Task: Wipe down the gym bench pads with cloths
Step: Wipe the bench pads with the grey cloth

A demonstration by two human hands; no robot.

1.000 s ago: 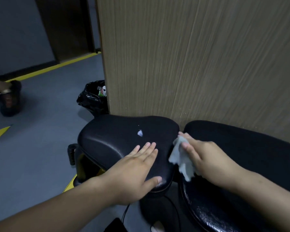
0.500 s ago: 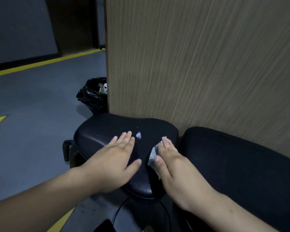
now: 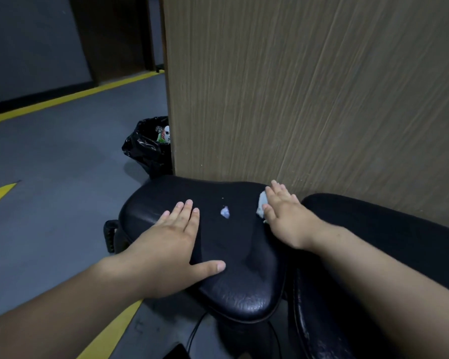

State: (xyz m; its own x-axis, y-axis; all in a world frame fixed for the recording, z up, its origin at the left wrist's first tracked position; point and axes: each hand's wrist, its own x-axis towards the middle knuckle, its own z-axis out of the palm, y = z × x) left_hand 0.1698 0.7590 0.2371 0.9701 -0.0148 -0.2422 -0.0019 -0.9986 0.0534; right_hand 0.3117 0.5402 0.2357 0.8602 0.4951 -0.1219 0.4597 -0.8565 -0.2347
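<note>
Your left hand lies flat on the left half of the seat pad, fingers straight, likely bracing it. A pale scrap sits mid-pad. At the pad's far right edge your right hand, fingers extended, presses the cloth down for wiping.

2 pads, 2 hands, 1 cloth, 1 scrap, 1 bin bag, 1 wooden panel

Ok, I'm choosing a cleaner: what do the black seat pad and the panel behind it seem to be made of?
Seat pad: probably vinyl or faux leather, semi-gloss; creased grain and sheen show at its front edge. Panel: looks like matte wood-grain laminate, with fine vertical streaks; veneer is possible.
</note>
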